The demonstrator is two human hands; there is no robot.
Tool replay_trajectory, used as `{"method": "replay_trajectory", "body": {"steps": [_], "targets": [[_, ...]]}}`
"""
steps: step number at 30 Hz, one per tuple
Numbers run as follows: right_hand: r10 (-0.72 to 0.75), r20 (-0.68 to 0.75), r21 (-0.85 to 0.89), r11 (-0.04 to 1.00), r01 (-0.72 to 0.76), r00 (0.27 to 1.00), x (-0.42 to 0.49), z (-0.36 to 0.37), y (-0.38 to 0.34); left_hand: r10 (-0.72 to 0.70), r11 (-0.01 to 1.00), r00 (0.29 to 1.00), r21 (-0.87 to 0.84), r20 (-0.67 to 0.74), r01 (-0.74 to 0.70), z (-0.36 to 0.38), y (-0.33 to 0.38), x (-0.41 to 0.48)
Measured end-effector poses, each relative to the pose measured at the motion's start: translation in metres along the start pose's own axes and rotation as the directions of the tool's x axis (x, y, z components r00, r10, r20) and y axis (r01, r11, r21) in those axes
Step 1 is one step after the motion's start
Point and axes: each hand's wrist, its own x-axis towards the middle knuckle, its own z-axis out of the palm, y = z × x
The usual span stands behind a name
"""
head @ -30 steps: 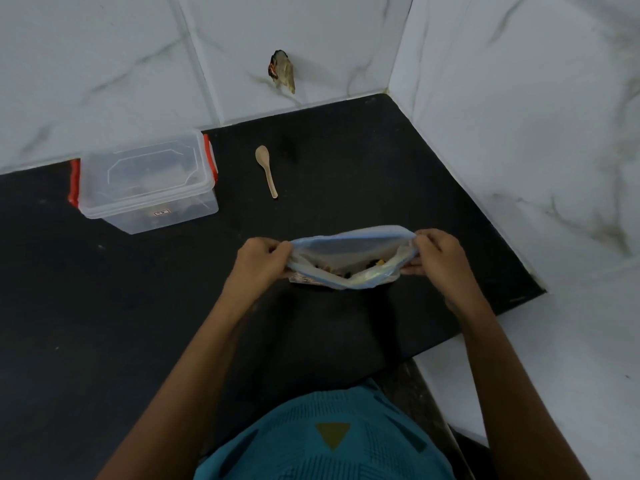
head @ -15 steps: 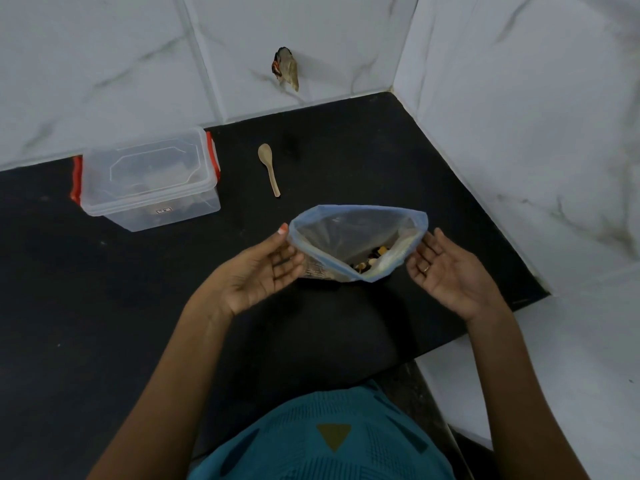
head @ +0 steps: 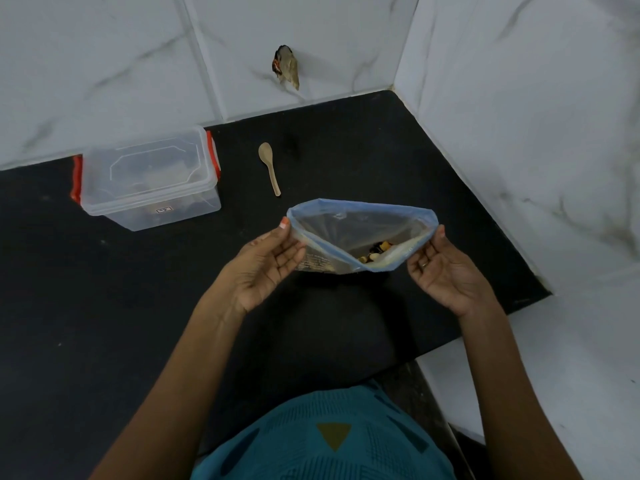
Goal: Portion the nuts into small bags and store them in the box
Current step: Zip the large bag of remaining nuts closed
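Observation:
A clear zip bag [head: 349, 233] with a blue rim stands on the black counter [head: 104, 306], its mouth spread wide. Mixed nuts [head: 375, 251] show at the bottom right inside it. My left hand [head: 266, 268] is palm-up at the bag's left edge, thumb tip on the rim and fingers against the side. My right hand [head: 443, 271] is palm-up at the right corner, with only the thumb tip touching the rim. The clear storage box [head: 149, 178] with red clasps sits lidded at the back left. A small wooden spoon [head: 269, 168] lies between box and bag.
White marble-pattern tiled walls close the counter at the back and right, meeting in a corner. A small dark fitting [head: 285, 67] sticks out of the back wall. The counter's right edge ends at a white ledge [head: 571, 375].
A second ago both hands pinched the bag's rim and pulled it apart. They have let go and turned palm-up, and the bag's mouth now stands wider.

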Motion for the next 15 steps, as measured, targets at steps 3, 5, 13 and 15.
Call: {"method": "replay_trajectory", "body": {"steps": [3,5,13,15], "targets": [[0.005,-0.013,-0.109,0.994,-0.007,1.000,-0.002,0.004,-0.001,0.032,0.993,0.999,0.117,-0.014,-0.030,0.004,-0.003,0.000],[-0.006,-0.022,-0.206,0.979,0.001,1.000,-0.005,0.010,-0.002,0.084,0.950,0.995,0.305,-0.045,-0.066,0.007,-0.004,0.001],[-0.453,-0.148,-0.917,0.396,0.050,0.879,-0.014,0.019,0.003,0.410,0.635,0.907,0.744,-0.096,-0.208,0.007,-0.014,0.000],[-0.538,-0.096,-0.963,0.262,0.058,0.837,-0.016,0.018,0.007,0.516,0.503,0.854,0.831,-0.068,-0.238,0.006,-0.016,0.000]]}}
